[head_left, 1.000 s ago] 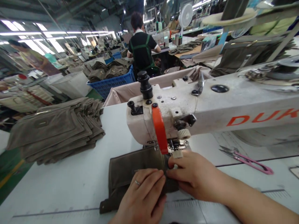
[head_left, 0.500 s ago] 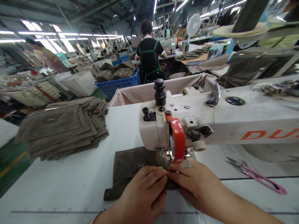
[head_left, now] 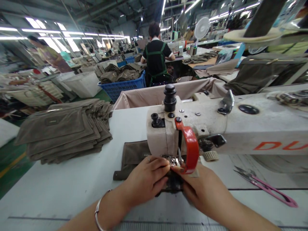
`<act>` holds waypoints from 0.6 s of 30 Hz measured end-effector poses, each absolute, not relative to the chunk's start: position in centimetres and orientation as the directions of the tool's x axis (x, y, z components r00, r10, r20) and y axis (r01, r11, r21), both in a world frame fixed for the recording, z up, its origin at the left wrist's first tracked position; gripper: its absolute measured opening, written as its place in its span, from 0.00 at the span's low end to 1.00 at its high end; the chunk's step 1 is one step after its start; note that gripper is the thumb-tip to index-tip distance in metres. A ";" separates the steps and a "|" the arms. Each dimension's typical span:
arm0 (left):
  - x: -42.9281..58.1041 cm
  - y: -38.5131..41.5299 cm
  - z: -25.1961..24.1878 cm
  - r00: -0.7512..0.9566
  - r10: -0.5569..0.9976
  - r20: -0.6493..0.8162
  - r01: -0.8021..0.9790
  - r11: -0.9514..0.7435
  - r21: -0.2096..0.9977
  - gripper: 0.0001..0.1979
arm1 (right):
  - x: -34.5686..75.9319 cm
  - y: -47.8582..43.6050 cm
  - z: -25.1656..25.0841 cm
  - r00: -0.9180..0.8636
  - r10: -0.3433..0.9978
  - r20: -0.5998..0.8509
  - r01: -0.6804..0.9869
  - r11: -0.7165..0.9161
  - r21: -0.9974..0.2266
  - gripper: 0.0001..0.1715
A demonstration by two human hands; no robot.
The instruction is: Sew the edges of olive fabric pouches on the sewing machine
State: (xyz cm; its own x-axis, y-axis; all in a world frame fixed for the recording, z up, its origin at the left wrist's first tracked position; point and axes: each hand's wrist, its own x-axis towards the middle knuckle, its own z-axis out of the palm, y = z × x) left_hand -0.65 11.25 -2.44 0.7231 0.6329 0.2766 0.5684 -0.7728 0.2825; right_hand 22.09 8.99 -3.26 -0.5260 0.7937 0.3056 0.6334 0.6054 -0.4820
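Note:
A dark olive fabric piece (head_left: 133,155) lies under the needle area of a white sewing machine (head_left: 235,125), a rolled part at its left front. My left hand (head_left: 148,176), a bracelet on its wrist, pinches the fabric just left of the presser foot (head_left: 173,161). Close against it on the right, my right hand (head_left: 203,184) has its fingertips on the same fabric, partly behind the red guard (head_left: 191,149). The fingertips of both hands nearly meet in front of the foot.
A stack of olive fabric pieces (head_left: 62,128) lies on the left of the white table (head_left: 60,189). Pink-handled scissors (head_left: 269,189) rest at the right. Behind stand a blue crate (head_left: 125,88), a pink cloth-lined bin (head_left: 134,98) and a seated person (head_left: 156,56).
Both hands and the fabric have moved away from me, farther under the machine head. More of my left wrist and its bracelet shows. The view has shifted slightly.

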 end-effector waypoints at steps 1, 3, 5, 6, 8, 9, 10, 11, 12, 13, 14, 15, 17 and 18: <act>-1.0 11.3 -2.6 0.717 0.634 0.289 0.575 -0.773 0.269 0.14 | 22.2 9.0 -3.2 -0.496 0.805 0.325 0.640 0.592 -0.489 0.16; -1.7 11.3 -2.9 0.700 0.624 0.346 0.574 -0.781 0.247 0.13 | 22.4 9.2 -3.1 -0.417 0.836 0.356 0.696 0.546 -0.467 0.10; -2.2 11.3 -3.1 0.685 0.609 0.400 0.559 -0.792 0.247 0.13 | 22.6 9.5 -3.1 -0.366 0.857 0.363 0.763 0.500 -0.409 0.06; -2.3 11.4 -3.1 0.681 0.604 0.414 0.549 -0.795 0.256 0.13 | 22.7 9.7 -3.1 -0.364 0.859 0.360 0.784 0.491 -0.380 0.06; -2.2 11.4 -3.1 0.674 0.603 0.426 0.543 -0.796 0.268 0.11 | 22.8 9.9 -3.0 -0.375 0.857 0.353 0.803 0.491 -0.338 0.09; -2.0 11.4 -3.1 0.666 0.606 0.434 0.548 -0.793 0.267 0.10 | 22.9 10.0 -3.0 -0.381 0.856 0.349 0.807 0.492 -0.326 0.11; -1.7 11.3 -3.1 0.661 0.605 0.445 0.549 -0.793 0.262 0.10 | 22.9 10.1 -3.0 -0.382 0.858 0.344 0.812 0.490 -0.318 0.12; -1.4 11.2 -3.1 0.658 0.597 0.459 0.546 -0.798 0.254 0.09 | 22.9 10.0 -2.9 -0.379 0.859 0.344 0.813 0.486 -0.320 0.13; -1.0 11.1 -3.1 0.656 0.591 0.469 0.544 -0.801 0.250 0.09 | 22.9 10.0 -2.9 -0.383 0.854 0.353 0.801 0.497 -0.334 0.12; -0.6 10.9 -3.2 0.650 0.592 0.476 0.545 -0.800 0.252 0.09 | 22.8 9.8 -2.9 -0.402 0.837 0.370 0.771 0.528 -0.357 0.09; -0.3 10.7 -3.2 0.642 0.597 0.481 0.547 -0.796 0.258 0.08 | 22.7 9.7 -2.9 -0.431 0.813 0.393 0.724 0.571 -0.387 0.05; 0.0 10.6 -3.2 0.634 0.605 0.483 0.550 -0.791 0.269 0.08 | 22.5 9.6 -2.9 -0.460 0.785 0.415 0.669 0.614 -0.419 0.06; 0.4 10.3 -3.1 0.613 0.624 0.484 0.559 -0.776 0.292 0.08 | 22.3 9.3 -3.0 -0.506 0.742 0.440 0.574 0.670 -0.470 0.13; 0.6 10.3 -3.1 0.604 0.632 0.486 0.562 -0.770 0.304 0.08 | 22.1 9.2 -3.1 -0.514 0.736 0.441 0.553 0.677 -0.486 0.15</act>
